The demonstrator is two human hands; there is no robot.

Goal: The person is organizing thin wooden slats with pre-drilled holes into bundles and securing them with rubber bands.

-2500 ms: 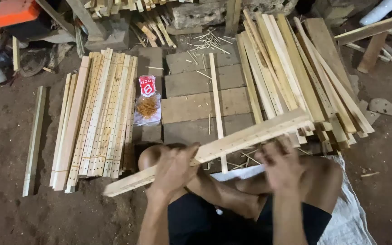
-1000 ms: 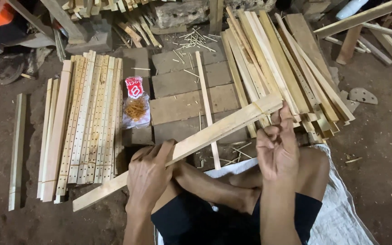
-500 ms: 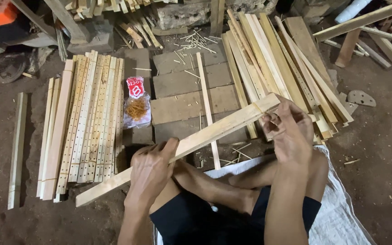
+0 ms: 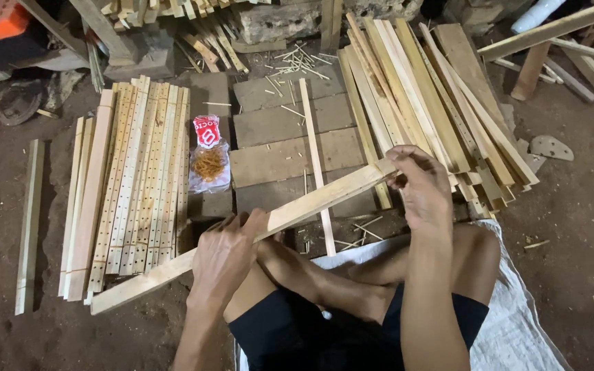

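A long pale wooden slat (image 4: 311, 203) slants across the seated person's knees, low end near the dirt floor (image 4: 586, 227). The left hand (image 4: 225, 254) has its grip wrapped around the slat's middle; the right hand (image 4: 421, 189) pinches its upper end. A stack of drilled pale slats (image 4: 135, 178) lies to the left, beside a small plastic bag of rubber bands (image 4: 209, 161).

Drilled slats (image 4: 135, 185) left, bag (image 4: 209, 152) between, loose slat pile (image 4: 434, 103) right.
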